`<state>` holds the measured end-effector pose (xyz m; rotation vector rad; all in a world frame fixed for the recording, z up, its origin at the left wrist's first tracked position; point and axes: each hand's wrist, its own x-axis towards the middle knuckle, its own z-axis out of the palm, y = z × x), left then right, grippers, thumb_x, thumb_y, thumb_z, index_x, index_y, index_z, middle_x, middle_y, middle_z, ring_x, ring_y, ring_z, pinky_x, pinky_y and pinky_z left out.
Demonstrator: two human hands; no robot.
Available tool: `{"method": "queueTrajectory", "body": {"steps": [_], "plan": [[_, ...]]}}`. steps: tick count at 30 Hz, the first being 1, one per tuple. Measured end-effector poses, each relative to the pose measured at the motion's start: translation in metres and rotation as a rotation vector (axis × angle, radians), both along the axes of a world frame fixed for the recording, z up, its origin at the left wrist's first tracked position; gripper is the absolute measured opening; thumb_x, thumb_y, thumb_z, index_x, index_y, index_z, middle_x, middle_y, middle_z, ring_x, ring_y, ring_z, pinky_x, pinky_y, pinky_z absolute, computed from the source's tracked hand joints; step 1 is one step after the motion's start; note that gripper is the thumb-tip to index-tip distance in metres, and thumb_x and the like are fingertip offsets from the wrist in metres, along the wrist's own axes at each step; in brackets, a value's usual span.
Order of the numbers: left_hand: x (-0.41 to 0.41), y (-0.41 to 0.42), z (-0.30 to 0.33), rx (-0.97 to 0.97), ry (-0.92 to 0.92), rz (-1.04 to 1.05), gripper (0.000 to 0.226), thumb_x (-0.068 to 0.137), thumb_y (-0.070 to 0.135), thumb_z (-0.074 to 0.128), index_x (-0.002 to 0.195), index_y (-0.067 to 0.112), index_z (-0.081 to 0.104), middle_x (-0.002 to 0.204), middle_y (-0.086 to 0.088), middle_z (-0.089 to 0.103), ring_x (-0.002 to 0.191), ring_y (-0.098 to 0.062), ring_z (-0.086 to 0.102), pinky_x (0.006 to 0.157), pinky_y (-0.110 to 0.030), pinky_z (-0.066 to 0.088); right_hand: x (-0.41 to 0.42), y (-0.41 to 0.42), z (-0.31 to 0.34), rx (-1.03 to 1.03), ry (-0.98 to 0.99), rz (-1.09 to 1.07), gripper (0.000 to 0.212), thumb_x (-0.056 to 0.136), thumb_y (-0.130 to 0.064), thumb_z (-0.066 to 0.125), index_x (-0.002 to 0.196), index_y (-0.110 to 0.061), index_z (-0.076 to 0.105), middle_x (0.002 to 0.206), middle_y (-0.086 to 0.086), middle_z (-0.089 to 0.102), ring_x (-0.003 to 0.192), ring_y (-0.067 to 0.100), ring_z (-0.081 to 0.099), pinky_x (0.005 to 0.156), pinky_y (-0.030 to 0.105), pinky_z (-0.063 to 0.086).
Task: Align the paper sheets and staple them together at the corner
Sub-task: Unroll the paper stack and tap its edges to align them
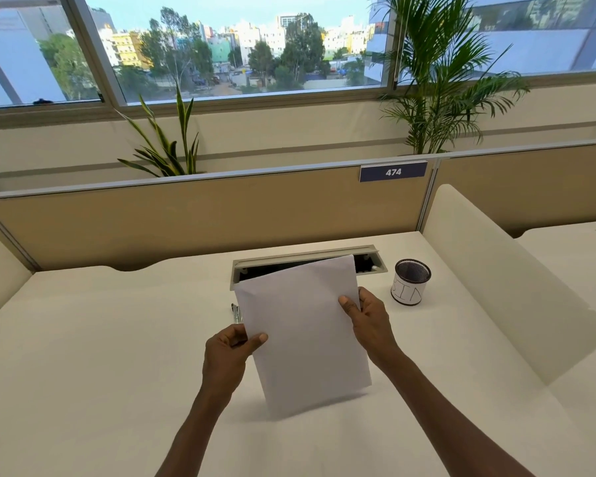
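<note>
White sheets (303, 332), squared into 1 stack, stand tilted over the middle of the desk (100, 339), lower edge down near the desktop, and both hands are on them: the left hand (229, 352) pinches the left edge, thumb in front and fingers behind, while the right hand (367, 318) clamps the right edge higher up, thumb pressed on the face. Just behind the stack's left edge a small metallic item (235, 313) lies on the desk, too hidden to name. A mesh cup (410, 282) stands off to the right, beside the open cable tray (307, 258) at the back, under the 474 tag (393, 172).
</note>
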<state>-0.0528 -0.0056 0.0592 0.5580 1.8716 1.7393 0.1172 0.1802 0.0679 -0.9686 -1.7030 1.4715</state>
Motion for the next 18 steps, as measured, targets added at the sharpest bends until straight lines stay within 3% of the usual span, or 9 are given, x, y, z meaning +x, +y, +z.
{"method": "queueTrajectory", "body": {"steps": [3,6,8,11,16,18], "plan": [[-0.008,-0.009,0.001,-0.017,-0.045,-0.046,0.022,0.078,0.007,0.077,0.100,0.008,0.072,0.093,-0.008,0.078,0.093,-0.028,0.074,0.086,-0.039,0.057,-0.008,-0.002,-0.002,0.030,-0.045,-0.008,0.019,0.097,-0.025,0.055,0.103,-0.010,0.063,0.096,0.004,0.070,0.081,0.015,0.066,0.063,0.018,0.048],[-0.013,-0.011,0.002,-0.038,-0.045,0.036,0.038,0.079,0.024,0.078,0.114,0.012,0.066,0.101,-0.006,0.077,0.095,-0.023,0.073,0.092,-0.041,0.055,-0.016,-0.005,-0.005,0.031,-0.075,0.000,0.020,0.097,-0.025,0.054,0.104,-0.008,0.062,0.098,0.007,0.069,0.081,0.018,0.065,0.061,0.018,0.047],[-0.013,-0.009,0.005,-0.085,0.112,0.221,0.046,0.078,0.030,0.078,0.118,0.014,0.062,0.108,-0.004,0.073,0.099,-0.017,0.069,0.093,-0.037,0.053,-0.021,-0.007,-0.008,0.028,-0.091,0.010,0.021,0.097,-0.025,0.054,0.105,-0.007,0.062,0.099,0.008,0.069,0.082,0.020,0.065,0.061,0.018,0.047],[-0.012,-0.002,0.018,0.002,0.419,0.433,0.040,0.080,0.021,0.077,0.115,0.011,0.061,0.110,-0.005,0.070,0.103,-0.018,0.065,0.097,-0.036,0.051,-0.029,-0.010,-0.012,0.024,-0.112,0.034,0.020,0.097,-0.024,0.055,0.101,-0.006,0.061,0.098,0.010,0.069,0.077,0.015,0.063,0.059,0.017,0.044],[-0.010,0.030,0.045,0.061,0.719,0.227,0.023,0.086,0.019,0.071,0.109,0.015,0.068,0.108,0.002,0.071,0.103,-0.010,0.065,0.093,-0.018,0.048,-0.039,-0.014,-0.017,0.020,-0.126,0.064,0.020,0.097,-0.025,0.054,0.100,-0.006,0.060,0.097,0.009,0.068,0.077,0.015,0.063,0.059,0.018,0.045],[-0.010,0.049,0.054,0.024,0.787,0.076,0.026,0.089,0.023,0.068,0.114,0.017,0.068,0.115,0.005,0.070,0.109,-0.006,0.061,0.097,-0.018,0.046,-0.042,-0.015,-0.020,0.019,-0.132,0.073,0.022,0.097,-0.027,0.054,0.101,-0.007,0.059,0.098,0.009,0.068,0.080,0.017,0.065,0.062,0.019,0.048]]}}
